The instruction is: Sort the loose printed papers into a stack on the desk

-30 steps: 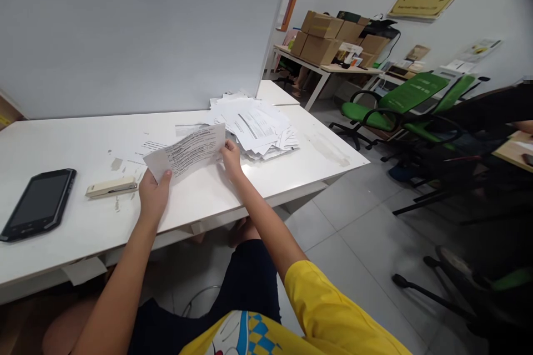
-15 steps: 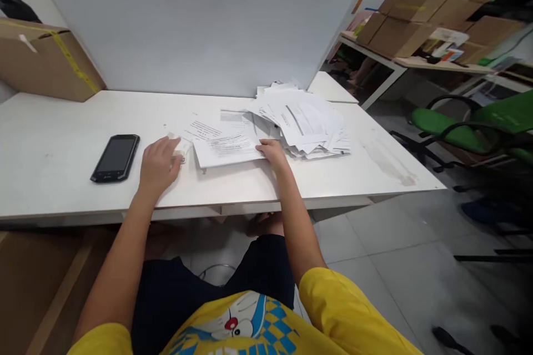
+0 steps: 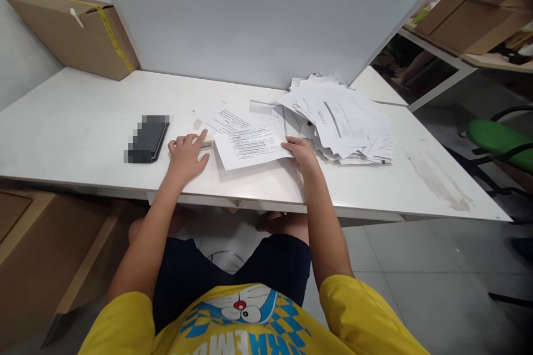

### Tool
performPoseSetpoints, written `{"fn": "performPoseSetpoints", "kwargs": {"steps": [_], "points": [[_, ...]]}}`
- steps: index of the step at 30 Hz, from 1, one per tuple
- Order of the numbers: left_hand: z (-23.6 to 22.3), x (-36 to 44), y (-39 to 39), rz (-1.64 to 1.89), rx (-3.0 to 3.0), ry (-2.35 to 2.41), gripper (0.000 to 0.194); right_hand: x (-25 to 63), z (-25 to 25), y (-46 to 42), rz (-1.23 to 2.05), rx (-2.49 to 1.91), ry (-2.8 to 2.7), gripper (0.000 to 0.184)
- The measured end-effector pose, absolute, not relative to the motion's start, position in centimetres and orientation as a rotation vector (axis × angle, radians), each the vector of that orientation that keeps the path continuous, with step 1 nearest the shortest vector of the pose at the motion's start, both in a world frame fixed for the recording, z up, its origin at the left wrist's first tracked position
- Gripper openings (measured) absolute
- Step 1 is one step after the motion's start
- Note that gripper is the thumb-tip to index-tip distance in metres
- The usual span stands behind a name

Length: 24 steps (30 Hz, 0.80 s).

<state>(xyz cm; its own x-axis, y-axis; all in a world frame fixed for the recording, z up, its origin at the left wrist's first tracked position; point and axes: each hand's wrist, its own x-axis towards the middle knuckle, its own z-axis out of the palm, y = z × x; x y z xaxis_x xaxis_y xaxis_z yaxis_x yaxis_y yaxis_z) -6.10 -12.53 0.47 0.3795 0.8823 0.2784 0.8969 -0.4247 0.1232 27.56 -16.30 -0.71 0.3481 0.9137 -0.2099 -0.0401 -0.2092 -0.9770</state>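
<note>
My right hand (image 3: 303, 155) pinches the right edge of a printed paper sheet (image 3: 254, 150), thumb on top. The sheet is tilted, with its near edge lifted off the table. My left hand (image 3: 187, 154) rests on the tabletop with its fingers apart. Beside its fingertips, partly covered, is a small pale block-like thing (image 3: 207, 142) whose kind I cannot make out. Other printed papers (image 3: 229, 117) lie flat behind the held sheet. A messy pile of papers (image 3: 343, 119) is to the right of my right hand.
A dark phone (image 3: 149, 140), partly pixelated, lies left of my left hand. A cardboard box (image 3: 79, 33) stands at the back left against a grey panel (image 3: 258, 16). Below the front left edge is an open brown drawer or box (image 3: 54, 233). A green chair (image 3: 495, 141) is off to the right.
The view has turned, so the table appears farther right. My left fingers have spread and shifted off the small pale thing. My right hand still holds the sheet.
</note>
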Motion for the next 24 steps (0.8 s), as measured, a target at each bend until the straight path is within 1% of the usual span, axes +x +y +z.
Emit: {"fn": "performPoseSetpoints", "kwargs": {"steps": [6, 11, 16, 20, 24], "points": [[0.4, -6.0, -12.6, -0.442, -2.563, -1.657, 0.064, 26.8, -1.2, -16.3, 1.047, -1.472, -0.900, 0.030], [0.5, -5.9, -12.6, -0.459, -2.545, -1.654, 0.062, 26.2, -1.1, -16.3, 1.125, -1.414, -0.938, 0.034], [0.8, -5.9, -12.8, -0.552, -2.489, -1.707, 0.071, 26.1, -0.5, -16.5, 1.203, -1.363, -0.920, 0.033], [1.2, -5.7, -13.2, -0.531, -2.462, -1.604, 0.059, 26.0, -0.4, -16.7, 1.256, -1.331, -0.894, 0.035], [1.3, -5.3, -13.3, -0.473, -2.435, -1.586, 0.051, 25.9, -0.5, -16.7, 1.236, -1.347, -0.904, 0.035]]}}
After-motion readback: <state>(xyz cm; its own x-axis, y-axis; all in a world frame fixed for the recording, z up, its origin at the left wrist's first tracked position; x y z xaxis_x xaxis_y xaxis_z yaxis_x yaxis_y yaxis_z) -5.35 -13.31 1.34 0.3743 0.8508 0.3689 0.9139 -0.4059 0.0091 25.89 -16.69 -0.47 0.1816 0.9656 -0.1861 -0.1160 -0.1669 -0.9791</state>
